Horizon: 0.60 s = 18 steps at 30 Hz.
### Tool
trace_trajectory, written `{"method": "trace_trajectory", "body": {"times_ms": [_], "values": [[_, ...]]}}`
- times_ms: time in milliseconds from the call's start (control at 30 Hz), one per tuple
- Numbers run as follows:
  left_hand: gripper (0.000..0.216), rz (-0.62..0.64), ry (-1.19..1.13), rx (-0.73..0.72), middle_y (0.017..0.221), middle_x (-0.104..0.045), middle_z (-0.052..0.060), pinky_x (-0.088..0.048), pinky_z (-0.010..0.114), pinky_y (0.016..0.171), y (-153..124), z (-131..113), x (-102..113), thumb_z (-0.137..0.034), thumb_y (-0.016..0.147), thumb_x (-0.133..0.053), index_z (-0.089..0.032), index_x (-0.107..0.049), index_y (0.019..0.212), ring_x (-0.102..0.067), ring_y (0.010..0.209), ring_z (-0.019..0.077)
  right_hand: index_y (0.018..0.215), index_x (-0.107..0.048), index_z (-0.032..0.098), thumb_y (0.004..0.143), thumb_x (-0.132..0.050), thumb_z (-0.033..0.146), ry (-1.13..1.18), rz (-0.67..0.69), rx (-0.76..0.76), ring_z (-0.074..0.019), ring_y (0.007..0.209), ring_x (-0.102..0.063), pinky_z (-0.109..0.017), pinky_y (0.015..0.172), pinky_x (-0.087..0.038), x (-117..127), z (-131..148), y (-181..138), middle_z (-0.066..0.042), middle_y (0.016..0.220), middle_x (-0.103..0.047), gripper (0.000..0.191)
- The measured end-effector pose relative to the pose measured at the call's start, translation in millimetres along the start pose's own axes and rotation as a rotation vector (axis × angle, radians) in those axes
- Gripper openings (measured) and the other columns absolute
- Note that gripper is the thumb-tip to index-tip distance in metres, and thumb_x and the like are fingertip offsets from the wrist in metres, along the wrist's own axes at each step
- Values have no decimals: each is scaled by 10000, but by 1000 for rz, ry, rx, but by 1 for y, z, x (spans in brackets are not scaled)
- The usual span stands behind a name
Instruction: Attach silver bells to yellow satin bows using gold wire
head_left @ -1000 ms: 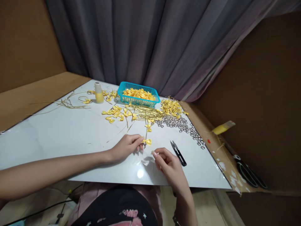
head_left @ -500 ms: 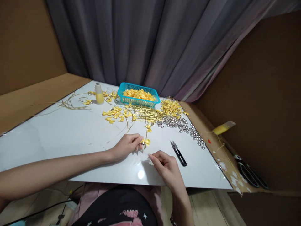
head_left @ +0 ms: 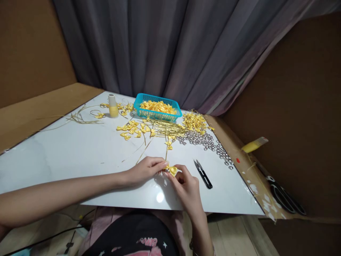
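Observation:
Between my two hands, near the front middle of the white table, is a yellow ribbon bow [head_left: 172, 170] with a small silver bead [head_left: 167, 170] at its centre. My left hand [head_left: 146, 170] pinches the bow's left side between thumb and fingers. From the right, my right hand [head_left: 186, 185] has its fingers closed at the bow's right and lower edge. A gold cord [head_left: 166, 153] rises from behind the bow toward other bows. Black thread snips [head_left: 203, 174] lie to the right of my right hand.
A blue basket [head_left: 137, 106] of yellow bows stands at the back. Before it lie gold cords [head_left: 167, 128], loose bows [head_left: 128, 129], a bow pile [head_left: 194, 121] and silver beads [head_left: 199, 139]. A yellow bottle [head_left: 113, 111] stands left; black scissors [head_left: 283, 195] lie at the right edge.
My right hand has moved up and left to meet the bow and now grips it. My left hand has shifted slightly right and toward me with the bow.

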<state>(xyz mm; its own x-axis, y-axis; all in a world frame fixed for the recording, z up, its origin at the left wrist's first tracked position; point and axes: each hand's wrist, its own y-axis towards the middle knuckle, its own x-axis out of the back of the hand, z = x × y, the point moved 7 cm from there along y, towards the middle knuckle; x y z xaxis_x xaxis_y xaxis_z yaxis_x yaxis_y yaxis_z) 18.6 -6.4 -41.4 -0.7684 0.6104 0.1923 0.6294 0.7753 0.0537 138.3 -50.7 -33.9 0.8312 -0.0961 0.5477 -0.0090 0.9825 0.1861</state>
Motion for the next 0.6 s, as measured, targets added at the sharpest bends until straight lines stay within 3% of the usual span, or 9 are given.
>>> {"method": "trace_trajectory", "body": {"times_ms": [167, 367, 500, 600], "values": [[361, -132, 48, 15, 666, -503, -12, -367, 259, 658, 4, 7, 12, -420, 916, -396, -166, -513, 687, -451, 659, 137, 928, -544, 187, 804, -612, 384, 30, 54, -39, -100, 448, -363, -211, 469, -304, -2, -4, 4, 94, 471, -405, 244], [383, -398, 38, 57, 702, -585, 24, -404, 283, 673, 15, 25, 44, -467, 892, -404, -154, -561, 736, -512, 683, 166, 979, -535, 175, 822, -573, 457, 195, 94, -185, -142, 516, -530, -256, 546, -428, 4, -22, 6, -3, 619, -631, 325], [387, -408, 39, 42, 750, -629, 45, -427, 305, 739, 18, 24, 46, -471, 878, -412, -152, -580, 736, -557, 757, 192, 1014, -554, 176, 804, -592, 437, 253, 137, -201, -223, 781, -683, -343, 745, -507, 22, -29, 15, -93, 864, -727, 337], [375, -370, 22, 31, 751, -637, 43, -431, 313, 792, 16, 18, 40, -459, 873, -432, -150, -585, 727, -573, 795, 200, 973, -589, 179, 835, -549, 380, -28, 55, -93, -247, 810, -689, -361, 747, -497, 48, -19, 43, -99, 853, -730, 248]]}}
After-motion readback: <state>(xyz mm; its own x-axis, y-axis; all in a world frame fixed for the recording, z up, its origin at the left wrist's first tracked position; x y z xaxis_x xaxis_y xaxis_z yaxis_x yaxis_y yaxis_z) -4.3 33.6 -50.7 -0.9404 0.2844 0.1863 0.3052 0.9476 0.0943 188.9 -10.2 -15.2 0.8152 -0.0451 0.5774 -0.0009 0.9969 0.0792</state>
